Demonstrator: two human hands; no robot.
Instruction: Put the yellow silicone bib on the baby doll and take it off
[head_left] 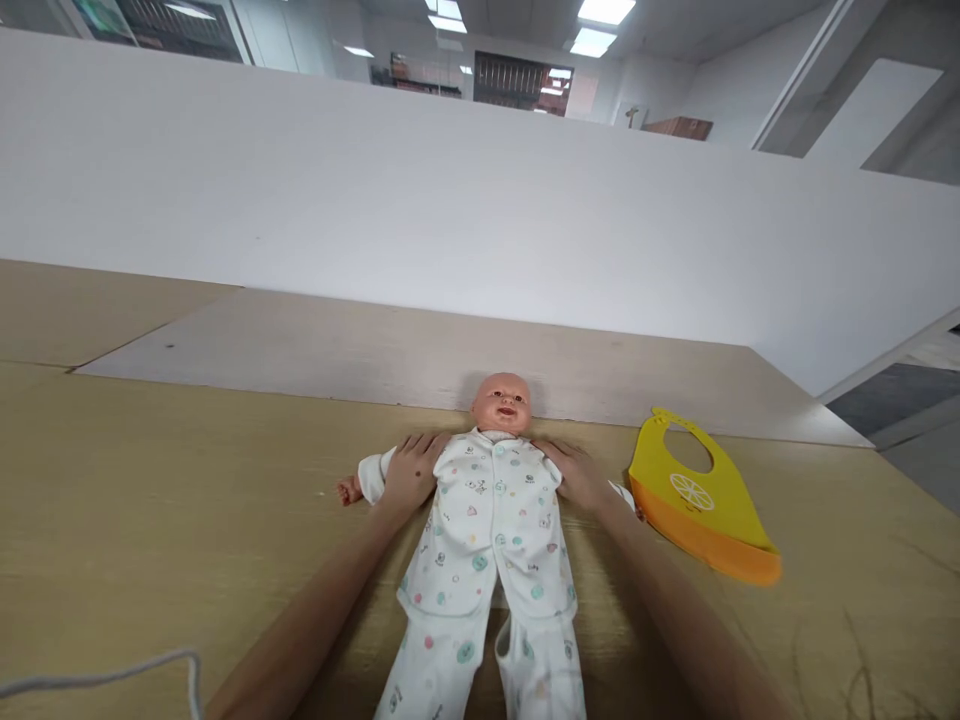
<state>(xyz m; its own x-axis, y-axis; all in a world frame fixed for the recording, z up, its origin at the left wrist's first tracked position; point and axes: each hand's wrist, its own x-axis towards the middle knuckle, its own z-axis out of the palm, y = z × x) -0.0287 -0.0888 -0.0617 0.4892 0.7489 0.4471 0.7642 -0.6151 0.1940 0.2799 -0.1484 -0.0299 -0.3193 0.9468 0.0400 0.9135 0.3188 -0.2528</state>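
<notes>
A baby doll (499, 520) lies on its back on the wooden table, head away from me. It wears a white printed jacket and matching trousers. My left hand (411, 470) holds the doll at the shoulder and upper arm on the left side, and the doll's small hand shows beyond it. On the other side, my right hand (579, 472) grips the opposite shoulder and upper arm. My thumbs are largely hidden. Just right of the doll's sleeve lies a yellow silicone bib (694, 490) with an orange pocket and a citrus-slice print.
The wooden tabletop (187, 520) meets a paler board (360, 340) behind the doll's head. A white partition (450, 210) rises at the back, with glass above it. At lower left, a grey cable (112, 676) curves over the table.
</notes>
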